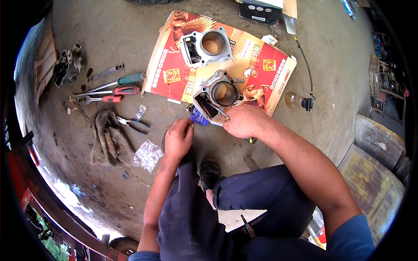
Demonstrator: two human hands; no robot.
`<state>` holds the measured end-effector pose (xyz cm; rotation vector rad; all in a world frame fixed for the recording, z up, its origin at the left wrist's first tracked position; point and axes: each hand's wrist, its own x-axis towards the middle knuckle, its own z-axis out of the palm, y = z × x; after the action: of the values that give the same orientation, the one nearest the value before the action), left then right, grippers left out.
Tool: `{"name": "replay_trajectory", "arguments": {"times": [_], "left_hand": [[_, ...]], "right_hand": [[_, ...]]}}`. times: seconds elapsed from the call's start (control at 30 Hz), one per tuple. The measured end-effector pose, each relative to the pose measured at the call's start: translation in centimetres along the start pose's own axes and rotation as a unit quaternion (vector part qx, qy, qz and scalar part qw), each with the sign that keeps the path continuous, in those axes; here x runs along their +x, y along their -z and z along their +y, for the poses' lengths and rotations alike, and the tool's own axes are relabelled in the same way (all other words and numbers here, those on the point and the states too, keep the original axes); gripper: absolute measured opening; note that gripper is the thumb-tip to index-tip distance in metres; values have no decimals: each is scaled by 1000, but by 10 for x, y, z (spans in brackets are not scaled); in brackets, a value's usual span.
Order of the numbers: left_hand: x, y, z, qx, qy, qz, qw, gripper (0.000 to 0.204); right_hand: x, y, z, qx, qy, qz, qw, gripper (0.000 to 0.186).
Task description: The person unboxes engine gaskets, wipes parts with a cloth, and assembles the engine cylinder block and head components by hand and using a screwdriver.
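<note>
My right hand [244, 122] is closed at the near edge of a grey metal engine cylinder [214, 96] with a round bore. A thin rod shows at its fingertips and a green-and-yellow handle end [251, 140] shows beyond the palm, in line like a screwdriver; the fist hides its middle. My left hand [177, 138] hangs left of the cylinder with fingers curled; anything in them is hidden. Just beyond its fingertips lies a small blue packet [199, 117]. A second similar cylinder [206, 47] sits farther away. Both rest on a flattened red-and-cream cardboard box [162, 65].
To the left lie wrenches and a green-handled tool [131, 78], pliers [133, 124], a brown rag [111, 139] and a crumpled clear bag [147, 155]. An engine part [69, 64] stands farther left. On the right are a small bottle with a hose [297, 101] and worn boards [370, 187].
</note>
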<state>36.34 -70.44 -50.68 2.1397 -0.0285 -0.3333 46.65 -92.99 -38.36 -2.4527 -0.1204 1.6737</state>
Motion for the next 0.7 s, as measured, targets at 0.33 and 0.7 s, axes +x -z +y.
{"name": "replay_trajectory", "arguments": {"times": [0.33,0.7], "left_hand": [[1,-3,-3,4,12,-11,1000,10],[-3,-6,-9,34,9,-26,999,11]], "right_hand": [[16,-36,31,81,32,43,995,40],[17,-97,42,272,20,163,948,31]]}}
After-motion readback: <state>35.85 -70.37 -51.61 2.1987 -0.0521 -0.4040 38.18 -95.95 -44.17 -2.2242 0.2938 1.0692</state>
